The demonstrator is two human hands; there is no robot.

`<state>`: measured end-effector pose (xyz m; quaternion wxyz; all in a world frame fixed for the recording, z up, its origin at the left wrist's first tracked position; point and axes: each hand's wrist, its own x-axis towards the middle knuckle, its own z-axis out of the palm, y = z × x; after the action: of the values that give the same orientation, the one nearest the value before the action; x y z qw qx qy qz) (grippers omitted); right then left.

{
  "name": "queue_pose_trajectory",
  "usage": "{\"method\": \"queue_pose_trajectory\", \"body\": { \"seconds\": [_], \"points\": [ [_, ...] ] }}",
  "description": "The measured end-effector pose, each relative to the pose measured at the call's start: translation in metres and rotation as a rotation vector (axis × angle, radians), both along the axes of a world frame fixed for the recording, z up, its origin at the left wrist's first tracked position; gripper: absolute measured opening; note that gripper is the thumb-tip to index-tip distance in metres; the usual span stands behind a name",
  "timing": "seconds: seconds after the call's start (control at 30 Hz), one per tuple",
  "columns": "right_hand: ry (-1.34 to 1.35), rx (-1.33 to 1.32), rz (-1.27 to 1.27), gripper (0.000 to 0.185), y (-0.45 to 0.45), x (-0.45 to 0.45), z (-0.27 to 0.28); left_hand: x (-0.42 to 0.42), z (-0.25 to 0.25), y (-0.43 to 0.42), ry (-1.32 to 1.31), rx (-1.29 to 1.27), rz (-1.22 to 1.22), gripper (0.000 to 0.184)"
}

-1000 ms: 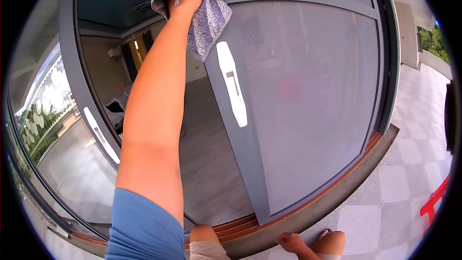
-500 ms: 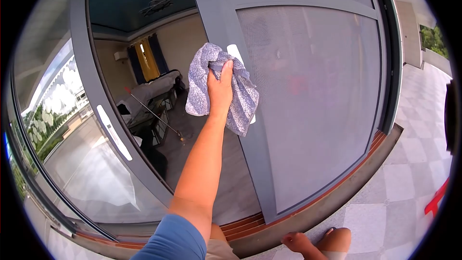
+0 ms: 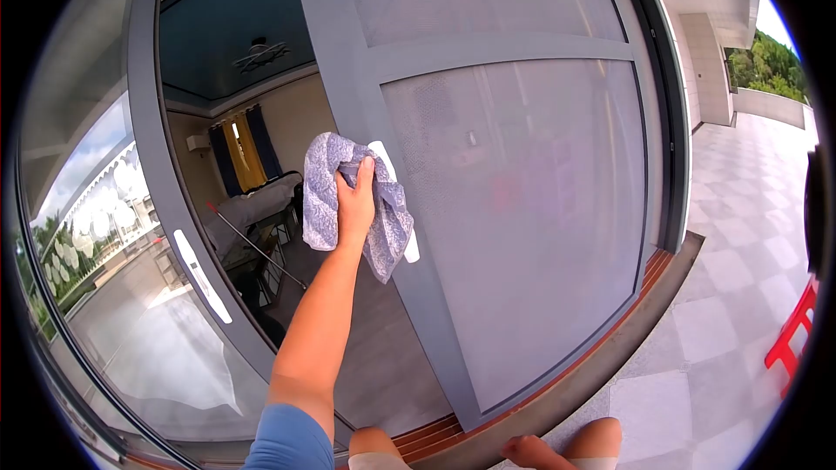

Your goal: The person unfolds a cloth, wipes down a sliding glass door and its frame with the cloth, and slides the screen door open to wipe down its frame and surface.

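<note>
My left hand (image 3: 355,204), its arm stretched forward, grips a crumpled grey-blue cloth (image 3: 322,200) with the thumb on top. The cloth lies over the edge of a grey sliding door frame (image 3: 427,313), partly covering its white handle (image 3: 412,248). Beside it is a mesh-like, translucent door panel (image 3: 531,235). Low in the view, near my right knee, my right hand (image 3: 525,451) is closed, with nothing visible in it.
Left of the opening stands a glass door with its own white handle (image 3: 202,277). Inside are covered furniture (image 3: 261,209), a long stick, and yellow and dark curtains (image 3: 246,152). Orange-brown rails (image 3: 435,437) run along the sill. A red object (image 3: 794,339) stands on the tiles at right.
My left hand has come down with the cloth from high on the door frame to the handle. The view has shifted, showing more of the terrace at right.
</note>
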<state>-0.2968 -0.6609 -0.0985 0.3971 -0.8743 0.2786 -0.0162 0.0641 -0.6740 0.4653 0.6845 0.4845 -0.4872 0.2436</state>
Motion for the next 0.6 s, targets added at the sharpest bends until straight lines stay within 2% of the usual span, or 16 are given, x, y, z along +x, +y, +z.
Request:
{"method": "queue_pose_trajectory", "body": {
  "seconds": [0.03,0.07,0.1,0.13,0.23,0.3,0.37,0.4,0.43,0.6],
  "points": [
    [0.108,0.066,0.041,0.056,0.002,-0.003,0.012,0.004,0.028,-0.003,-0.1,-0.032,-0.046,0.059],
    [0.015,0.017,0.022,0.045,0.001,-0.002,0.004,0.005,0.059,-0.007,-0.131,0.002,-0.113,0.066],
    [-0.079,-0.03,0.0,0.036,0.0,-0.002,-0.005,0.023,0.092,-0.018,-0.31,-0.037,0.087,0.076],
    [-0.173,-0.076,-0.024,0.028,-0.002,0.0,-0.011,0.005,0.123,-0.012,-0.404,-0.008,0.211,0.083],
    [-0.201,-0.097,-0.009,0.029,-0.009,0.009,-0.026,0.014,0.219,-0.035,-0.626,0.173,0.514,0.085],
    [-0.225,-0.056,-0.026,0.028,-0.011,0.013,-0.028,0.01,0.247,-0.043,-0.817,0.137,1.195,0.071],
    [-0.218,-0.035,-0.025,0.028,-0.012,0.02,-0.029,-0.008,0.238,-0.05,-0.772,0.168,1.148,0.059],
    [-0.202,-0.033,-0.018,0.028,-0.012,0.026,-0.028,-0.001,0.226,-0.056,-0.842,0.139,1.349,0.055],
    [-0.187,-0.031,-0.01,0.027,-0.01,0.031,-0.027,0.005,0.217,-0.059,-0.81,0.191,1.261,0.052],
    [-0.203,0.0,0.026,0.03,0.001,0.045,0.01,0.022,0.146,-0.052,-0.898,0.004,1.238,0.055]
  ]
}}
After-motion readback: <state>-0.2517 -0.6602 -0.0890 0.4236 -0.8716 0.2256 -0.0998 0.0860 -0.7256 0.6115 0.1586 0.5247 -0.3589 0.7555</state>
